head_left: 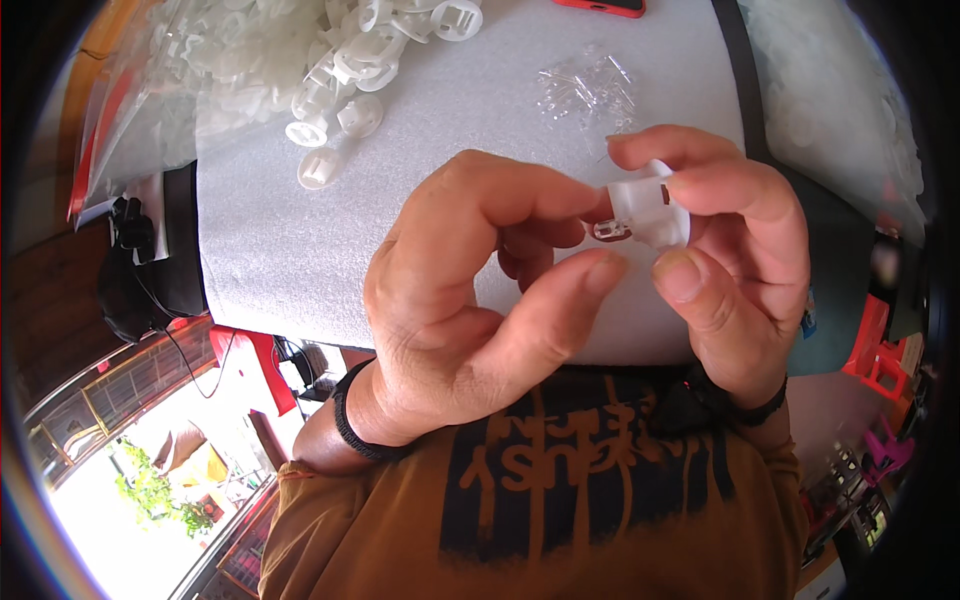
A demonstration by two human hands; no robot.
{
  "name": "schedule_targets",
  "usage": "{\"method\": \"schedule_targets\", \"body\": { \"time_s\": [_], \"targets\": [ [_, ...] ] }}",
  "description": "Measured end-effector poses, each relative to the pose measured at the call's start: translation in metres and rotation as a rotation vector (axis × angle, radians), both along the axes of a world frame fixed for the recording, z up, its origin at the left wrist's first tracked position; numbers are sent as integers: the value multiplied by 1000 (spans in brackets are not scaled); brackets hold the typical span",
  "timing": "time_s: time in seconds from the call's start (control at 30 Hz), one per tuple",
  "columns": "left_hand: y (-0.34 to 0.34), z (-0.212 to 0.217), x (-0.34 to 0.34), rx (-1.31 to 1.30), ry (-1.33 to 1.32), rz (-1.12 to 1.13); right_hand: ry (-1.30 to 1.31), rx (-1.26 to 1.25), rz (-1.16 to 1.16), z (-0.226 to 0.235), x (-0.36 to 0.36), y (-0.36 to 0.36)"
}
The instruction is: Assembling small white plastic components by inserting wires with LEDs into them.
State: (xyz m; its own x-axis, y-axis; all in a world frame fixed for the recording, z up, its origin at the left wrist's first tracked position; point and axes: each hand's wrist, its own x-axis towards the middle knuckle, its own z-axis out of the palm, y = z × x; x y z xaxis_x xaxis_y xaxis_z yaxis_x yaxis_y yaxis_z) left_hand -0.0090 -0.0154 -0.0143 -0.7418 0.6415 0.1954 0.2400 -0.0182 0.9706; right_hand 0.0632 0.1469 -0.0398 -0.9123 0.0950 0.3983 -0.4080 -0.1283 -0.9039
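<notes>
Above the near part of the table, my right hand [735,250] grips a white translucent plastic holder [648,207] between its thumb and fingers. A small clear LED [612,230] lies against the holder's left side, its far end hidden by the plastic. My left hand [480,270] curls round the LED, index finger above and thumb below. How firmly the fingertips press on it is hard to see. Beyond my hands lies a small pile of clear LEDs [590,90] with thin wire legs. White round plastic holders [365,60] spread across the far left of the table.
White foam sheeting [270,250] covers the table. A clear bag [150,110] of white parts stands at the left, and another bag [820,90] at the right. A red-cased phone [605,5] lies at the far edge. Black cables [135,230] hang beside the table's left side.
</notes>
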Motion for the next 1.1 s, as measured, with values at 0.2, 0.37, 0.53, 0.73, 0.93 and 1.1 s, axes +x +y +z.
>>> {"method": "schedule_targets", "body": {
  "time_s": [0.2,0.37,0.53,0.73,0.93,1.1],
  "targets": [
    [-1,4,0,-105,154,-7,-32,-73,-15,0,1,0],
    [0,8,-1,-123,344,17,1,33,12,4,2,3],
    [1,12,-4,-89,501,-15,27,32,41,5,3,6],
    [3,18,-1,-145,695,33,83,83,48,5,4,8],
    [7,30,-6,-280,547,16,-7,-47,-2,10,5,-1],
    [-17,55,-17,116,429,-506,-75,-86,-46,12,8,0]
  ]
}}
